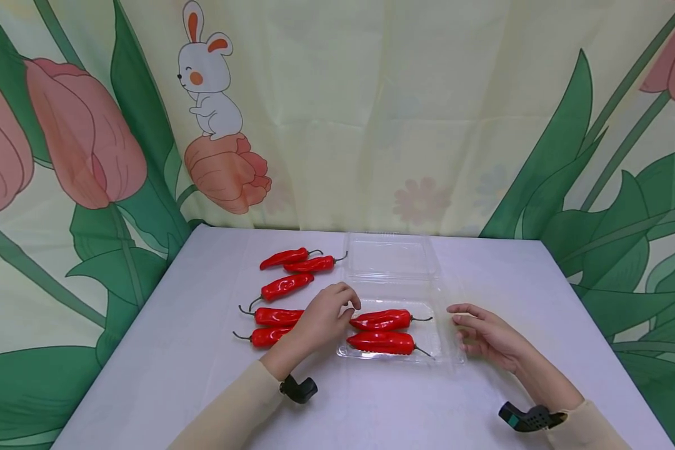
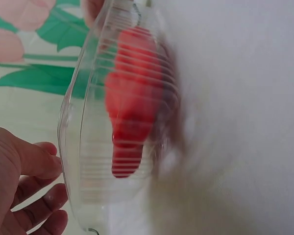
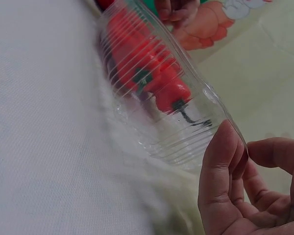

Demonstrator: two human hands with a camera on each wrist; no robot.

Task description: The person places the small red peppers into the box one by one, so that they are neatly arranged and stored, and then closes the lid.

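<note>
A clear plastic box (image 1: 432, 337) lies open on the table with two red chili peppers (image 1: 384, 320) inside, side by side, stems to the right. My left hand (image 1: 329, 312) is at the box's left edge, above the tips of the peppers. In the left wrist view its thumb (image 2: 46, 164) is at the rim, and its loosely bent fingers hold nothing. On the opposite side, my right hand (image 1: 492, 337) pinches the box's rim between thumb and finger, as the right wrist view shows. Several more red chili peppers (image 1: 287, 286) lie left of the box, two partly hidden behind my left forearm.
The box's clear lid (image 1: 390, 257) is folded back flat toward the far table edge. A white cloth covers the table (image 1: 163, 369). Behind it hangs a curtain (image 1: 337, 112) printed with tulips and a rabbit.
</note>
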